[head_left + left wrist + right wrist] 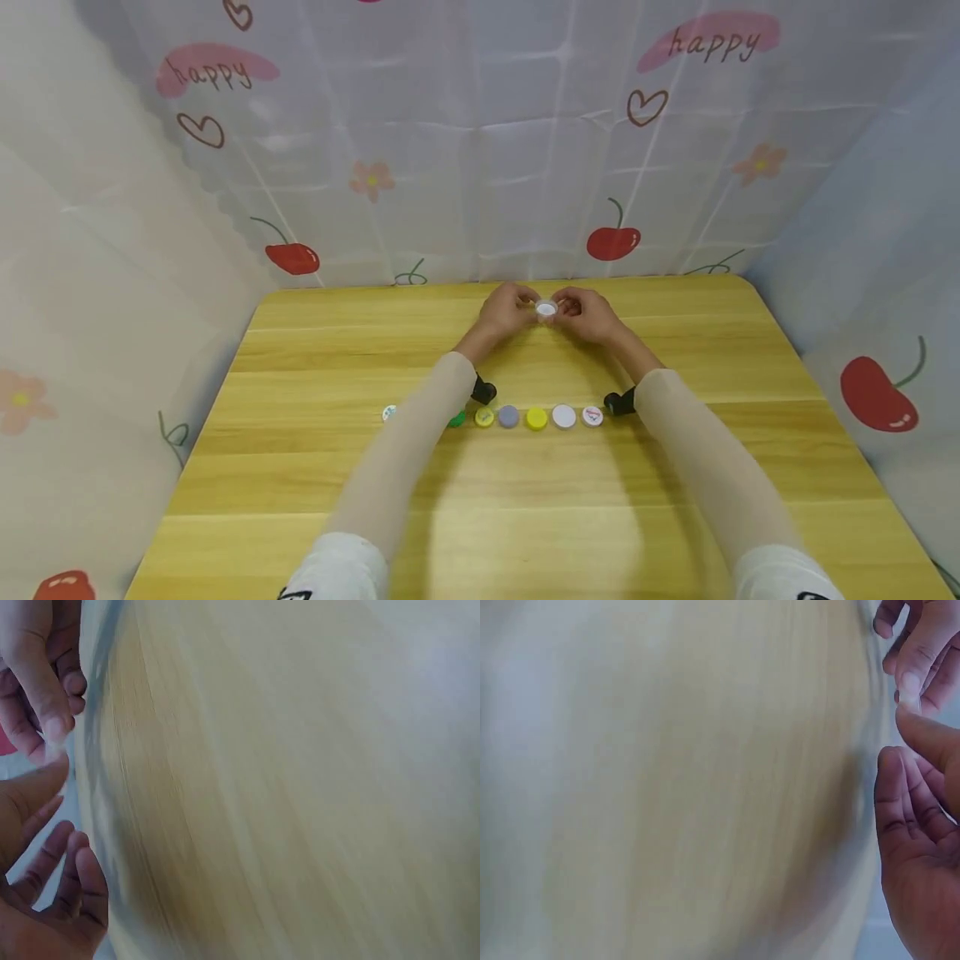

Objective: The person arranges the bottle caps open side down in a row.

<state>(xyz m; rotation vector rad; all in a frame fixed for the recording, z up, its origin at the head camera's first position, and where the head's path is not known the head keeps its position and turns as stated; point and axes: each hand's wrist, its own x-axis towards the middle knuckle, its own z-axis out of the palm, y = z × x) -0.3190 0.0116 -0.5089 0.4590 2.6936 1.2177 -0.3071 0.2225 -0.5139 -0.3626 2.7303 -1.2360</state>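
Observation:
A small round white cap [546,309] with a clear-looking rim is held between both hands near the far edge of the table. From its left side my left hand [506,311] pinches it, and from the right my right hand [590,315] does the same. In the left wrist view, the thumb of the left hand [45,900] meets the other hand's thumb tip. The right wrist view shows the right hand [922,840] with its thumb at the same meeting point. Only a thin, pale sliver of the cap shows there.
Across the wooden table [300,467] runs a row of round caps, including a green cap [457,420], a purple cap [508,417], a yellow cap [536,418] and a white cap [564,417]. The left sleeve hides part of the row. A printed curtain [480,167] hangs behind the table.

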